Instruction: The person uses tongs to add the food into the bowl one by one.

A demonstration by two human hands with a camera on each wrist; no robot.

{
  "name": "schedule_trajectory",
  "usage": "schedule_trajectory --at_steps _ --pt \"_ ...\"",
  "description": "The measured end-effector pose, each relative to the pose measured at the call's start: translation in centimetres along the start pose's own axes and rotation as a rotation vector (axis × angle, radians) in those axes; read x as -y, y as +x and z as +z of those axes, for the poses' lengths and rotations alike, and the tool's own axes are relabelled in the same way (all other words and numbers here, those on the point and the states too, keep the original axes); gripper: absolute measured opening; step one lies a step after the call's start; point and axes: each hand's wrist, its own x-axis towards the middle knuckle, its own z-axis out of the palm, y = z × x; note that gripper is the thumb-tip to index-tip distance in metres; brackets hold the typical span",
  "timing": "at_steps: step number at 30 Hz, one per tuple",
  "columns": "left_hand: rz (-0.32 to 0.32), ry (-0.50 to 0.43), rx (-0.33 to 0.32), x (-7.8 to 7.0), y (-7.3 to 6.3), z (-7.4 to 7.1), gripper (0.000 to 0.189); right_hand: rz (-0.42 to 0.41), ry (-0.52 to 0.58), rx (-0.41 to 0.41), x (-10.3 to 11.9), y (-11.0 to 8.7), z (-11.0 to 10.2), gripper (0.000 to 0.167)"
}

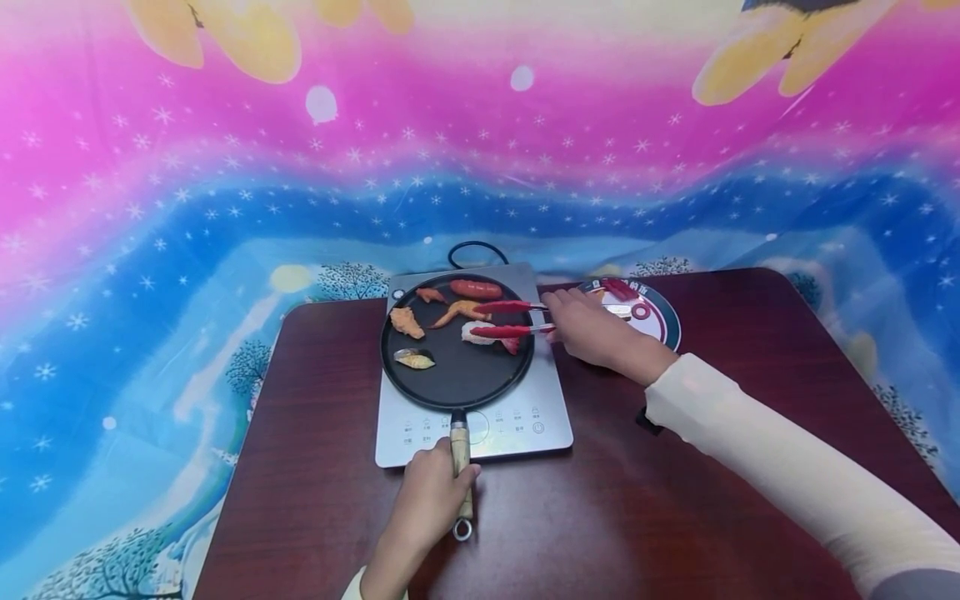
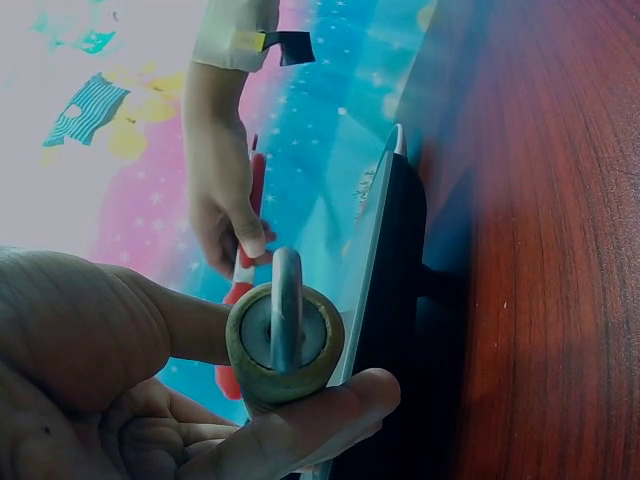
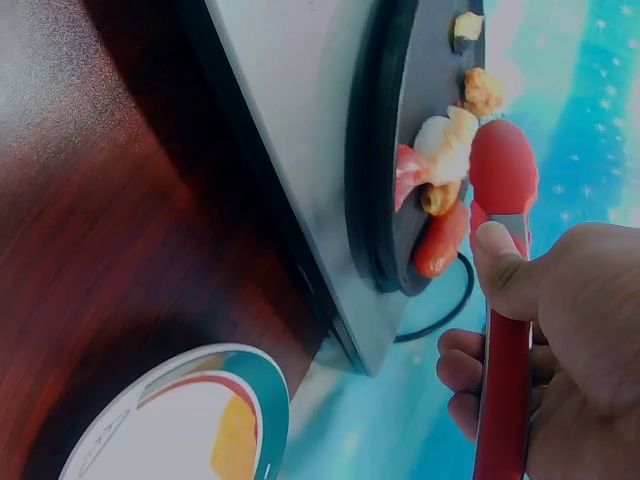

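Head view: the fingers of the right hand (image 1: 592, 329) are curled round the tongs (image 1: 501, 332), whose red tips stand apart, seemingly so that they can straddle food; whether they touch the white-and-red piece (image 1: 478, 341) below is hard to tell from this angle. That piece lies in the pan (image 1: 453, 379), left of the right fingers and under the nearer tip, with a curved orange piece (image 1: 459, 307) by the farther one. The left hand (image 1: 433, 492) wraps its fingers round the handle (image 1: 460, 446), likely to steady the pan, as the handle points toward the near edge of the table (image 1: 300, 433). A sausage (image 1: 476, 288) lies by the pan's far rim. The cooker (image 1: 538, 400) beneath stands at the table's far edge; the plate (image 1: 673, 321) sits right of it along that edge, probably for the right hand's easy reach.
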Motion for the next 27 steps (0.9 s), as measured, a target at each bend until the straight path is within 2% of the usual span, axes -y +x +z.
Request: schedule_trajectory --at_steps 8,11,15,17,23,27 --pt "-0.008 -0.006 0.003 0.0 -0.1 -0.1 0.03 0.057 0.102 -0.034 -2.0 -0.7 -0.9 0.057" --pt "-0.005 -0.008 0.004 0.0 -0.1 -0.1 0.03 0.093 0.134 -0.069 -2.9 -0.8 -1.1 0.046" --pt "0.008 -0.007 0.001 0.0 -0.1 0.0 0.03 0.155 0.12 -0.079 -4.5 -0.9 -1.3 0.045" --pt "0.012 -0.005 -0.001 0.0 -0.1 0.0 0.03 0.183 0.117 -0.08 -5.4 -1.0 -1.2 0.053" --pt "0.013 -0.006 -0.005 0.1 -0.1 0.0 0.031 0.273 0.084 -0.036 -8.0 -2.0 -0.3 0.059" --pt "0.008 -0.005 -0.007 0.1 -0.1 0.0 0.032 0.283 0.032 -0.017 -9.7 -2.9 0.3 0.061"
